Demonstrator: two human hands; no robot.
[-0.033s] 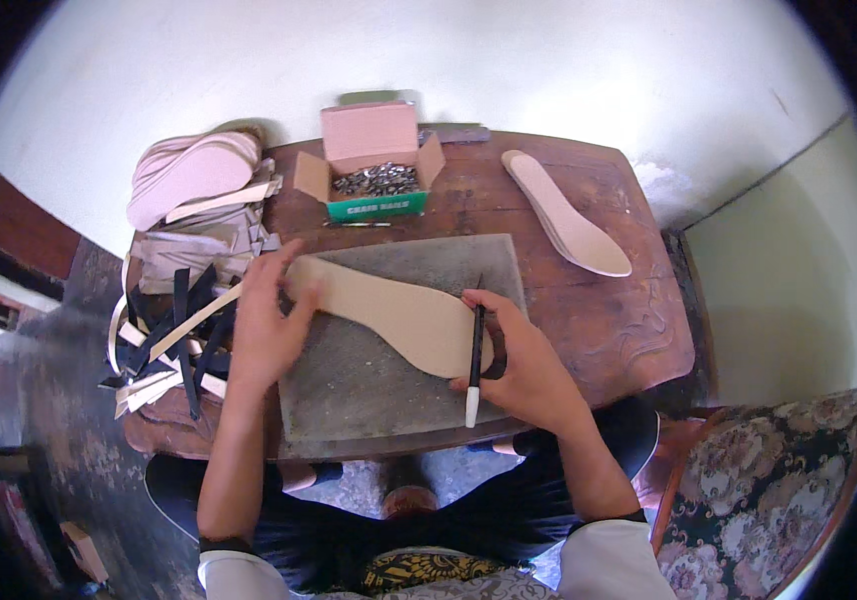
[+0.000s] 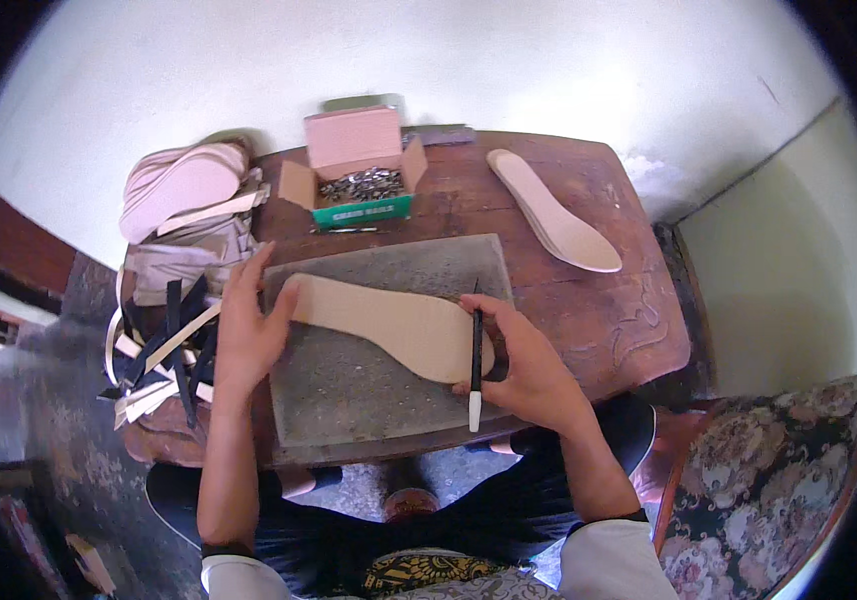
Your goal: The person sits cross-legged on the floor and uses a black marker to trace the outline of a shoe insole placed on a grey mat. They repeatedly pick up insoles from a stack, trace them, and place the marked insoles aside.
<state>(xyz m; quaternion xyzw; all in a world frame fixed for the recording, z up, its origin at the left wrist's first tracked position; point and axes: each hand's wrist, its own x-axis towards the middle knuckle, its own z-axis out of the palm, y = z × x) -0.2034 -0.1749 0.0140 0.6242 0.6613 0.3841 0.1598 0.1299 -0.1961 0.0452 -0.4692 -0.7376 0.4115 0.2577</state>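
The insole is between our hands: left hand spread, right hand gripping the pen. Past them, a box holds shiny bits; right of them, bare table reaches its edge.

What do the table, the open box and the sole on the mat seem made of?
Table: probably wood; brown, worn, faintly glossy, with carved grooves. Box: likely cardboard; thin brown folding flaps, green outside. Sole: matte, evenly beige; perhaps fibreboard or leather, unclear which.

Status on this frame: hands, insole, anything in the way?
Left hand open at narrow end of beige insole. Right hand at wide end, holding black pen. Insole over gray board; pen crosses its wide end.
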